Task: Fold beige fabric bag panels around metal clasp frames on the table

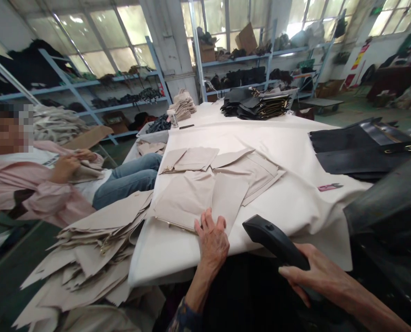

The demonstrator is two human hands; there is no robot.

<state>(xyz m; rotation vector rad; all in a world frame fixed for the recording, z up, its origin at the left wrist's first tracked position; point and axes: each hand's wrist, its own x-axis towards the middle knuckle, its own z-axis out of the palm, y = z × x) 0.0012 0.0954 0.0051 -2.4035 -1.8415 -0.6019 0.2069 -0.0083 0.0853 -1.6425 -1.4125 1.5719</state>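
Observation:
My left hand (212,240) rests on the near edge of a beige fabric panel (186,193), fingers spread and bent over it. A row of small gold-coloured metal parts, possibly a zipper, runs along that edge. Wrapped around the grip of a black handheld tool (272,235) is my right hand (311,272). The tool's wide, blunt head points up and left, just right of the panel and apart from it; its exact kind does not show. More beige pieces (260,173) overlap behind the panel on the white-covered table (277,143).
Stacked beige pieces (98,258) hang beside the table's left edge. A seated person (63,180) at left handles beige material. Black pieces (360,147) lie at right, near small pink-handled snips (330,187). A black stack (253,103) sits at the back, before blue shelves (233,62).

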